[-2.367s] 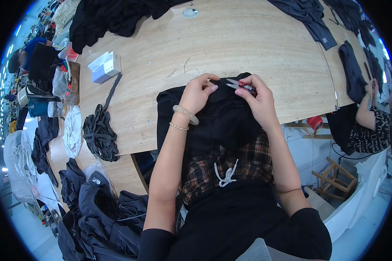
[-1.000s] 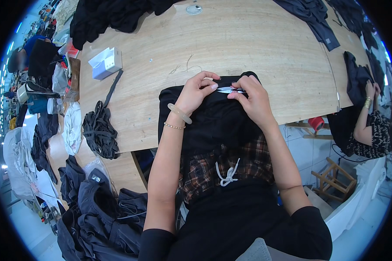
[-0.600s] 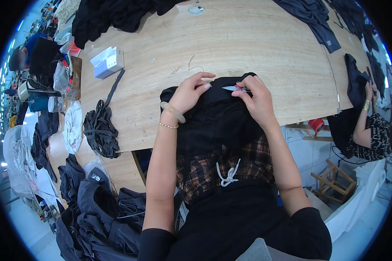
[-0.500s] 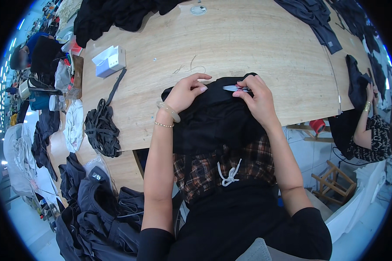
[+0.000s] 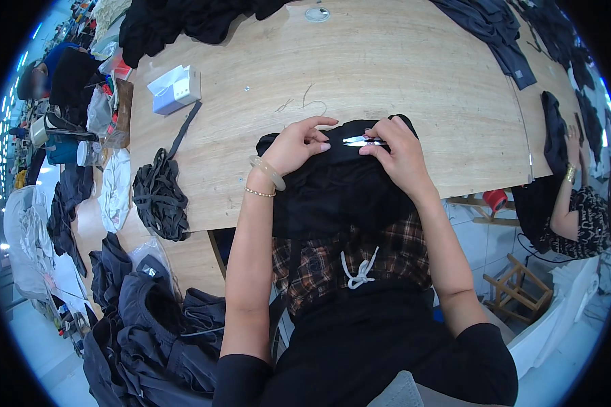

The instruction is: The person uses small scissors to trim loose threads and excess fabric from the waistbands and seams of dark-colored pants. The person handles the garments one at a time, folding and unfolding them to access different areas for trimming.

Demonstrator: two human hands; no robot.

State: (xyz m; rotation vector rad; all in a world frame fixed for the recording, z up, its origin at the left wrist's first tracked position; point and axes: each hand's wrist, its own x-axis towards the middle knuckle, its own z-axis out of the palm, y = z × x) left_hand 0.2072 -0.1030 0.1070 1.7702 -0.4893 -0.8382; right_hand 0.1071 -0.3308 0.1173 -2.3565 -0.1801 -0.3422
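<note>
A black garment (image 5: pixel 332 197) lies over my lap and the table's near edge. At its left part my left hand (image 5: pixel 297 146) holds the cloth, thumb and a curled finger close together and the index finger stretched out above. My right hand (image 5: pixel 399 150) grips small metal thread snips (image 5: pixel 353 142) between thumb and fingers. Their blades point left over the garment, toward my left fingertips, and look slightly parted. The snips' handles are mostly hidden by my fingers.
Loose thread (image 5: pixel 304 103) lies beyond the garment on the wooden table (image 5: pixel 421 81). To the left are a tissue box (image 5: pixel 176 89), a bundle of dark strips (image 5: pixel 159 197) and piled dark clothes (image 5: pixel 149 332). A co-worker's arm (image 5: pixel 565 200) is at the right, near wooden stools (image 5: pixel 519 285).
The snips have turned slightly and shifted a little left, their blades now looking parted. My left thumb and fingers have moved slightly right along the garment.
</note>
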